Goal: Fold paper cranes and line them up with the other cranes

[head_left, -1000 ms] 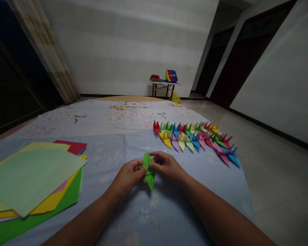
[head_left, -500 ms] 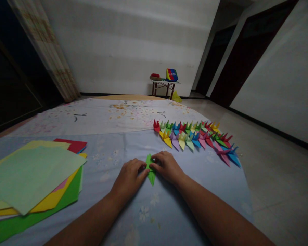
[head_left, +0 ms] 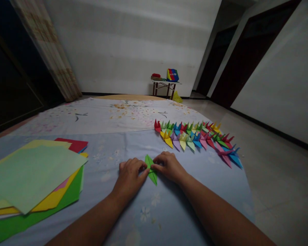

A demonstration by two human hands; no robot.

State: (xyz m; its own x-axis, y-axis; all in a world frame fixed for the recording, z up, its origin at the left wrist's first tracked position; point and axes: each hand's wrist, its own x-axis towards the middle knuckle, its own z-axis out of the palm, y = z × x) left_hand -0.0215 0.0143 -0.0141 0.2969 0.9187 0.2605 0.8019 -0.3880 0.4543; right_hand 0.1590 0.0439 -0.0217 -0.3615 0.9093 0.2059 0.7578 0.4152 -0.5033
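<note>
Between my hands a folded green paper (head_left: 152, 175), a narrow diamond with a crease down its length, lies on the blue flowered tablecloth (head_left: 128, 212). My left hand (head_left: 131, 172) pinches its left edge near the middle, thumb and fingertips together. From the other side, my right hand (head_left: 168, 166) grips the right edge with curled fingers. Its upper and lower points show; the fingertips cover part of the middle. Beyond my right hand stand rows of folded paper cranes (head_left: 182, 140) in many colours.
A loose stack of coloured paper sheets (head_left: 38, 174) lies at the left, pale green on top. The round table's edge curves along the right. Farther back, by the wall, a small table (head_left: 166, 82) holds a colourful box (head_left: 172, 74).
The green paper has turned slightly, its lower point swinging to the right, and more of its surface shows. Both hands still hold it in about the same place.
</note>
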